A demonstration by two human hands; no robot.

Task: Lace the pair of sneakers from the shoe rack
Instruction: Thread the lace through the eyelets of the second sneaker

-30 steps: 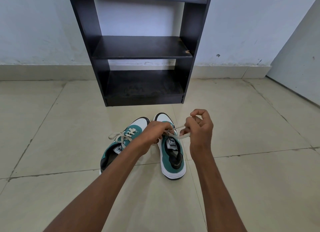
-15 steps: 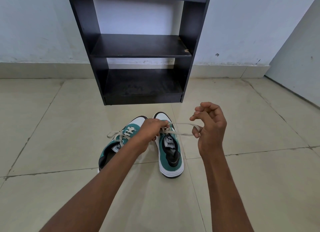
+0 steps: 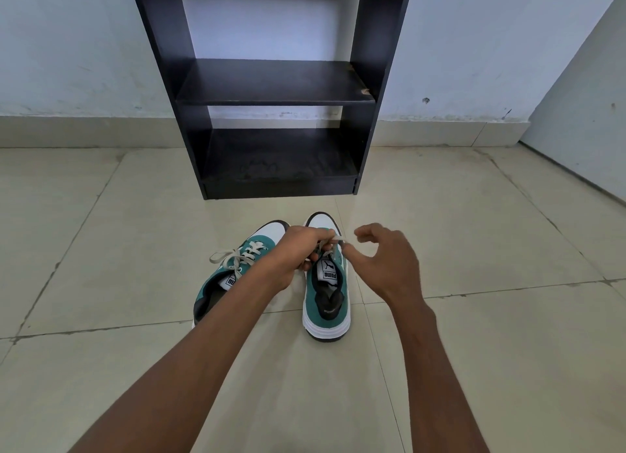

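On the tiled floor, beyond both sets of fingers, a dark shoe rack is standing against the wall, its shelves showing nothing on them. Just nearer than it, the pair of sneakers is lying side by side, toes pointing away from the person. The left sneaker is sitting to the left of the fingers, laced, its cream ends trailing loose. The right sneaker is running lengthwise straight away from the person, heel nearest, its front part directly under the fingertips; it is teal with a white toe and sole and a black-lined collar. The left hand is closing its fingers on the lace over this shoe's eyelets. The right hand is hovering just right of that, fingers loosely spread and curled, thumb and forefinger reaching toward the lace end; whether they are touching it I cannot tell. My guess is the right hand is nearer the free end and will be taking it next.
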